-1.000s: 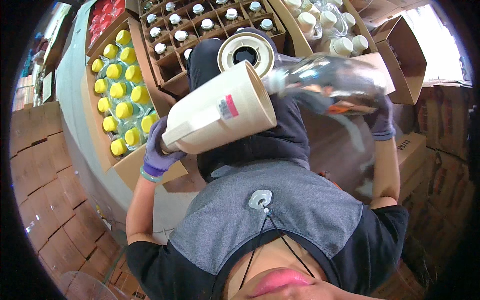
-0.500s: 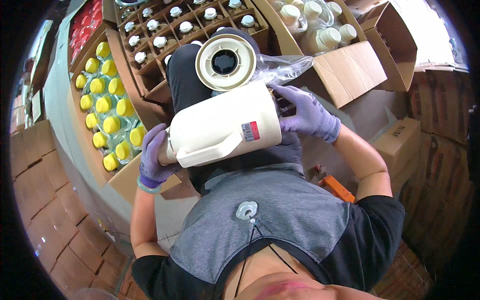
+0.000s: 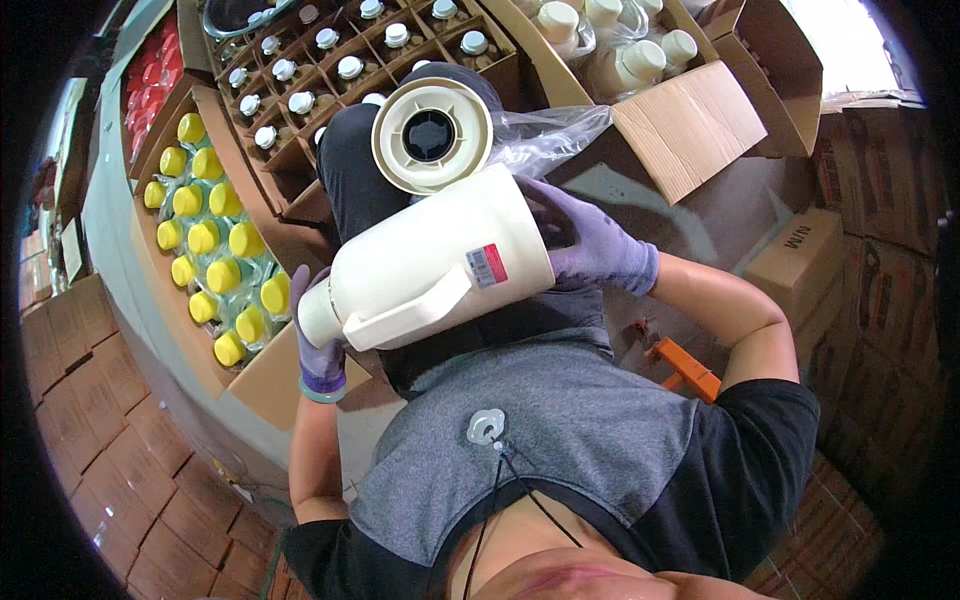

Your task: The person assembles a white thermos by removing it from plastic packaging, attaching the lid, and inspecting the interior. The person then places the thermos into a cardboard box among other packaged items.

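Stacked brown cardboard cartons (image 3: pixel 125 430) line the far left of the room, well apart from the cream cylindrical plastic jug (image 3: pixel 430 255) that lies tilted across my lap, its side handle toward my chest. Just left of the jug, an open tan carton (image 3: pixel 280 380) holds clear bottles with yellow caps (image 3: pixel 203 237); beyond that carton, farther from the jug, is a cluster of red caps (image 3: pixel 153 85). Ahead of the jug, a brown cardboard box with dividers (image 3: pixel 515 70) has white-capped pieces (image 3: pixel 302 103) standing in its cells, and ahead to its right another open carton (image 3: pixel 690 130) holds cream-white bottles (image 3: pixel 640 62) in clear plastic. Between jug and box, a cream round plastic disc with a dark centre (image 3: pixel 472 130) lies over my knee. Purple-gloved, my left hand (image 3: pixel 318 348) cups the jug's narrow neck from behind, wrist below it. My right hand (image 3: pixel 600 238), gloved alike, reaches the jug's wide end with fingers parted; the tips are hidden, so I cannot tell what they grip. Beside the handle sits a small red-and-grey label (image 3: pixel 488 266), and a closed carton (image 3: pixel 797 250) right of the jug bears dark lettering.
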A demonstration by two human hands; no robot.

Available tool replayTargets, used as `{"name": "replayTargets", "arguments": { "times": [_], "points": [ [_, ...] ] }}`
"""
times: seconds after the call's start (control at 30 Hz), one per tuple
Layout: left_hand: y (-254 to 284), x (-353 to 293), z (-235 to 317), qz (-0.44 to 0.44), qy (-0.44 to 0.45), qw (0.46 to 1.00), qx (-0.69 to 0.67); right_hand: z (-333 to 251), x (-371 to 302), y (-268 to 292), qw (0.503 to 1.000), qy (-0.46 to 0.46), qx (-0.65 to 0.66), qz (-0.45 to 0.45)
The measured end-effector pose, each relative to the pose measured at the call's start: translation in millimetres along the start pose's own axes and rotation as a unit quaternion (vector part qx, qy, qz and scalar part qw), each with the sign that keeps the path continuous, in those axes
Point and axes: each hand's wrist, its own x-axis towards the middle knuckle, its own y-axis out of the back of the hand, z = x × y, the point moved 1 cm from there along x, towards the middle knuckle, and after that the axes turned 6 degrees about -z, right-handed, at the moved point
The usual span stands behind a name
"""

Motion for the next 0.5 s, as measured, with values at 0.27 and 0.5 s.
{"name": "replayTargets", "arguments": {
  "times": [0.27,0.5],
  "points": [
    [-4,6,17,-0.008,0.037,0.999,-0.039,6,15,12,0.983,-0.047,-0.152,-0.089],
    [-4,-1,7,-0.017,0.008,0.996,-0.084,-3,6,10,0.968,-0.004,-0.249,-0.043]
  ]
}}
